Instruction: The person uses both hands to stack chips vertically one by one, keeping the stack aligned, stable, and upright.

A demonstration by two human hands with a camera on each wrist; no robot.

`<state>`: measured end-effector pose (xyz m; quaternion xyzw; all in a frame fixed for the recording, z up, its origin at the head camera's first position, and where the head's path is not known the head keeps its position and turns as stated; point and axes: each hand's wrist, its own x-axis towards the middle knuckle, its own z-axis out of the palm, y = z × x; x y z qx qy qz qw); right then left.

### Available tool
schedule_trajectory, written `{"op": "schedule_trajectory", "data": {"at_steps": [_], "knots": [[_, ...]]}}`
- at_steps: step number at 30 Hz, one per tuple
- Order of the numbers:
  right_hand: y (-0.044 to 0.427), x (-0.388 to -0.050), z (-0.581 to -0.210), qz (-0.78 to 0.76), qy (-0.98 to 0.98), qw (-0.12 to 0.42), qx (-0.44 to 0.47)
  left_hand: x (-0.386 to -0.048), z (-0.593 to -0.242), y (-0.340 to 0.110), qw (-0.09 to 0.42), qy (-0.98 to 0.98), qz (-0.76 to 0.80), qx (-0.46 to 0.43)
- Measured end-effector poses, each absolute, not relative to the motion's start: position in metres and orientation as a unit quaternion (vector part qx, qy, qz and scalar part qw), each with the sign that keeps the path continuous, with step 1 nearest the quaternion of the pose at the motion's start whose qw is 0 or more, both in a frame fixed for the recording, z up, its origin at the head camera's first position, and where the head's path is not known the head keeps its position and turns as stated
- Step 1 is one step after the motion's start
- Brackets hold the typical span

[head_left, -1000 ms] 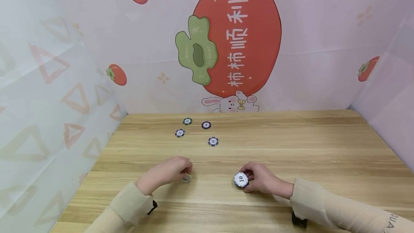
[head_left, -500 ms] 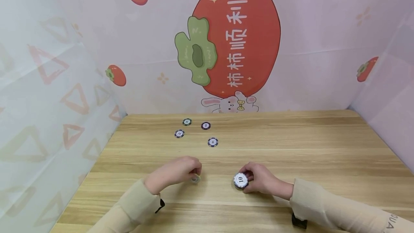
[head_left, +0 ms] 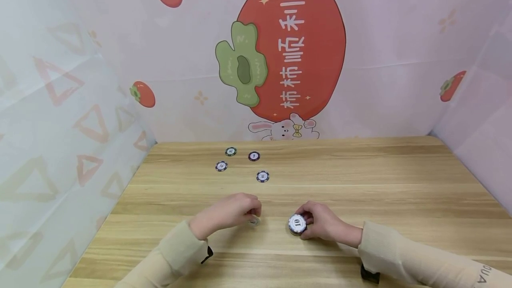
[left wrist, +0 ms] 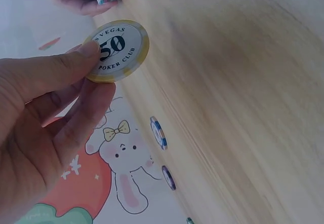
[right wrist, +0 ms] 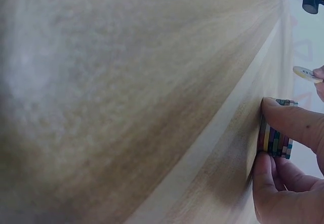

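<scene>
Between thumb and fingers my left hand pinches a yellow-rimmed poker chip marked 50, "Vegas Poker Club". It is held above the table, a short way left of the stack. My right hand grips a stack of poker chips by its sides, thumb and fingers on opposite edges. The stack stands on the table, and its top chip reads 10. Several coloured layers show along its side in the right wrist view.
Farther back on the wooden table several loose chips lie flat: a blue-edged chip, another blue-edged one, a green-edged one and a dark purple one. Printed cloth hangs behind the table.
My left hand has moved steadily to the right with the 50 chip, closer to the stack. The right hand has kept its hold on the stack in place.
</scene>
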<state>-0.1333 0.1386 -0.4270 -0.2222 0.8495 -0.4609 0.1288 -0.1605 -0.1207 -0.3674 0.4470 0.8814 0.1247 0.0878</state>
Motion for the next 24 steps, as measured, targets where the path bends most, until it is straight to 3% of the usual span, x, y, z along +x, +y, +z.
{"op": "schedule_trajectory", "data": {"at_steps": [24], "knots": [[0.138,-0.133,-0.427,-0.455,0.853,0.122,-0.226,-0.166,-0.381,-0.096,0.167,0.854,0.291,0.397]]}}
